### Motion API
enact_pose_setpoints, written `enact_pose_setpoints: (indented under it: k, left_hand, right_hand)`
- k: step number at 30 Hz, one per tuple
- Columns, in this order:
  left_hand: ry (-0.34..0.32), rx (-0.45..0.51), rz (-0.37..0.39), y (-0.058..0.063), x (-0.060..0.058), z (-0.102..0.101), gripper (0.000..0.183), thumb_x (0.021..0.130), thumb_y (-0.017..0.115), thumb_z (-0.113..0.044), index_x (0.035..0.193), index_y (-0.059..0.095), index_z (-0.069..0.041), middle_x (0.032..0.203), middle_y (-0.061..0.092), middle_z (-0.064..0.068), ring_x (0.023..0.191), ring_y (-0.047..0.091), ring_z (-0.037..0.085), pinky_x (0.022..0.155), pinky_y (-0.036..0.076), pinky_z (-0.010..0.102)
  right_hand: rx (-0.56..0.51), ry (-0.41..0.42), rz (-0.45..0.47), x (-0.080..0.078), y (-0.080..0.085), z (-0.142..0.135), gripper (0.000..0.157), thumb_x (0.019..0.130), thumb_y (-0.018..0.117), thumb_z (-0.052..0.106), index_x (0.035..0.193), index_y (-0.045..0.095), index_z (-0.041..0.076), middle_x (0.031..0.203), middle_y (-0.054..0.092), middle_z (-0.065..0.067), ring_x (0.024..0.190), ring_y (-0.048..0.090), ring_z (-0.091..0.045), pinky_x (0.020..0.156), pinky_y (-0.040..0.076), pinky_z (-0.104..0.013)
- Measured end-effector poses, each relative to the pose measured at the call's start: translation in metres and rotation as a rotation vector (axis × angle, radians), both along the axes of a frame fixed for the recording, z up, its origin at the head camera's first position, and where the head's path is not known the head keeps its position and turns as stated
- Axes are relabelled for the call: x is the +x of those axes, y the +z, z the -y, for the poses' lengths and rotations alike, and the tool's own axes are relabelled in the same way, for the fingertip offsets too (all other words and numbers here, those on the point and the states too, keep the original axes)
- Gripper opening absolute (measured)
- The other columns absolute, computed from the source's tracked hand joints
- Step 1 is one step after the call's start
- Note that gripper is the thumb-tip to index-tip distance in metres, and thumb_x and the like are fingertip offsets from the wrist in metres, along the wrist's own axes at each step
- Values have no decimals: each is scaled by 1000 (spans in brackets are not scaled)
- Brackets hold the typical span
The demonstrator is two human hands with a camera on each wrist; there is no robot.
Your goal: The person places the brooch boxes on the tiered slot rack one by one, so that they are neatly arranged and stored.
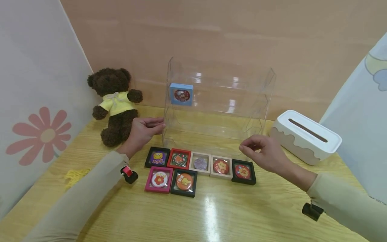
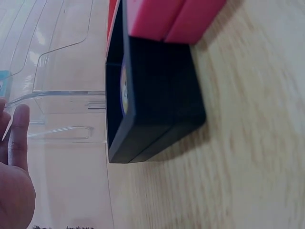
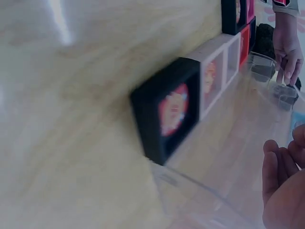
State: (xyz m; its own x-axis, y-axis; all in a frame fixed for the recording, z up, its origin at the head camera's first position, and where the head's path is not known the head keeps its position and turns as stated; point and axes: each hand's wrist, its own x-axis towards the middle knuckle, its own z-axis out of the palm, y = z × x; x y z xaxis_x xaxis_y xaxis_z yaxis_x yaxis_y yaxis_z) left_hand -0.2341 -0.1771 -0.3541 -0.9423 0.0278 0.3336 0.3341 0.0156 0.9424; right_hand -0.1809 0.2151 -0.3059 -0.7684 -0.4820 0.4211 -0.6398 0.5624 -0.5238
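The left hand (image 1: 143,131), fingers nearly straight and thumb close beneath, is at the left edge of a clear plastic tiered rack (image 1: 216,109); the right hand (image 1: 264,153), fingers curled and thumb near the index fingertip, is by its right front corner, and I cannot tell whether either pinches it. I judge they're squaring the rack, which calls for even, gentle pressure; a light-blue square frame (image 1: 181,94) sits upper left, five badge frames (image 1: 200,163) lined up in front.
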Motion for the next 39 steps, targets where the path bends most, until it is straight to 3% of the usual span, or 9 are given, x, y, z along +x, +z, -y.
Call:
enact_pose_setpoints:
  k: [6, 10, 13, 18, 22, 32, 39]
  left_hand:
    - [3, -13, 10, 0, 2, 0, 31, 84, 72, -3, 111, 65, 10, 101, 68, 18, 79, 69, 17, 69, 59, 34]
    - [3, -20, 14, 0, 2, 1, 32, 85, 72, -4, 112, 65, 11, 102, 67, 19, 79, 69, 16, 69, 59, 34]
    - [1, -14, 17, 0, 1, 1, 31, 85, 72, -4, 111, 65, 11, 102, 68, 19, 79, 69, 17, 69, 59, 34]
    - [1, 3, 23, 1, 1, 1, 30, 85, 72, -3, 111, 65, 11, 100, 68, 18, 79, 69, 17, 69, 59, 35]
    - [-1, 10, 38, 1, 2, 0, 31, 85, 72, -4, 111, 65, 11, 99, 69, 16, 79, 69, 18, 70, 59, 35]
    - [-9, 27, 26, 1, 2, 0, 31, 85, 71, -2, 111, 64, 12, 99, 69, 16, 79, 69, 20, 70, 59, 35]
    - [-11, -4, 18, -1, 4, 1, 31, 86, 71, -5, 112, 65, 9, 99, 69, 17, 80, 69, 22, 71, 59, 36]
  right_hand:
    - [-19, -121, 30, 16, -27, -27, 3, 85, 71, 7, 83, 72, 9, 79, 67, 7, 66, 62, -7, 57, 55, -18]
    - [-18, -154, 61, 23, -43, -41, 9, 82, 74, 3, 85, 71, 11, 81, 67, 6, 69, 62, -6, 57, 55, -19]
    - [-20, -147, 121, 26, -54, -51, 14, 81, 76, 4, 93, 71, 6, 87, 67, 0, 74, 62, -7, 60, 57, -22]
    - [-37, -118, 269, 26, -67, -62, 36, 82, 76, 7, 113, 63, -5, 105, 64, -15, 88, 63, -18, 68, 58, -26]
    - [-58, -83, 361, 24, -76, -66, 46, 82, 76, 9, 120, 58, -8, 111, 60, -19, 91, 62, -23, 72, 57, -25]
    - [-64, -26, 356, 19, -83, -68, 48, 79, 78, 8, 119, 58, -10, 108, 61, -17, 89, 59, -17, 69, 56, -23]
    - [-53, 0, 427, 17, -81, -68, 53, 81, 76, 9, 123, 53, -14, 105, 59, -16, 88, 57, -20, 67, 55, -24]
